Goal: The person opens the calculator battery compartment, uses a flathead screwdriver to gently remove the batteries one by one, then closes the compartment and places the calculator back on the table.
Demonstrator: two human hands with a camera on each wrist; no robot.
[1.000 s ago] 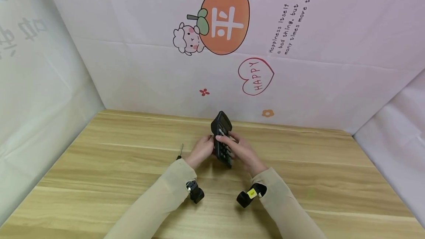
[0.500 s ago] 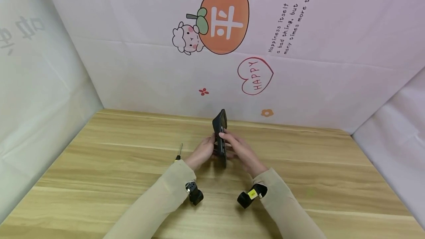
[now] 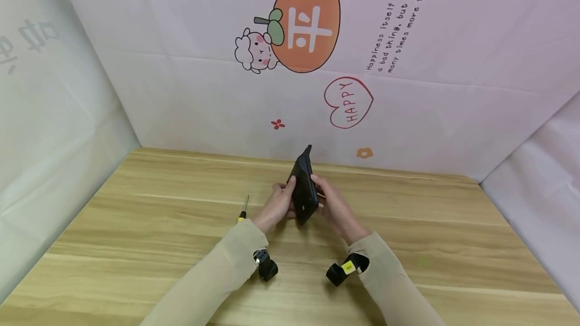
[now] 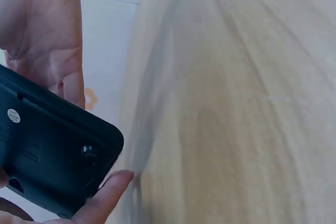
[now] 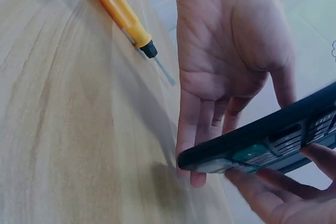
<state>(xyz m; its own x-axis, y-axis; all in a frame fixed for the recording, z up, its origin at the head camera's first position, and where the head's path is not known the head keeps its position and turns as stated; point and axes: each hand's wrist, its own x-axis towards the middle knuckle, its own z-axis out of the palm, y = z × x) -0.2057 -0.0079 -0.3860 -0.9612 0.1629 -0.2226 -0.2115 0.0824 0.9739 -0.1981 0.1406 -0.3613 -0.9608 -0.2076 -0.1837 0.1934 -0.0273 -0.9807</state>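
Observation:
A black calculator (image 3: 304,190) is held up over the table, its back turned toward the head camera and its keys facing away. My left hand (image 3: 277,206) grips its left side, thumb on the back cover and fingers behind. From the other side my right hand (image 3: 336,209) holds it, thumb at the right edge and fingertips (image 5: 252,182) on the key face. In the left wrist view the calculator's back (image 4: 58,145) shows a small round white sticker and a hole near one corner. The keys (image 5: 286,145) appear in the right wrist view.
A screwdriver (image 5: 123,14) with a yellow handle and black collar lies on the wooden table (image 3: 149,245), left of my left hand. A white printed cloth (image 3: 199,94) stands behind the table's far edge. Small black cameras (image 3: 267,268) sit at both wrists.
The calculator has been turned over in my hands, from keys in sight, through edge-on, to its back facing the head camera. My left thumb now shows on the back cover.

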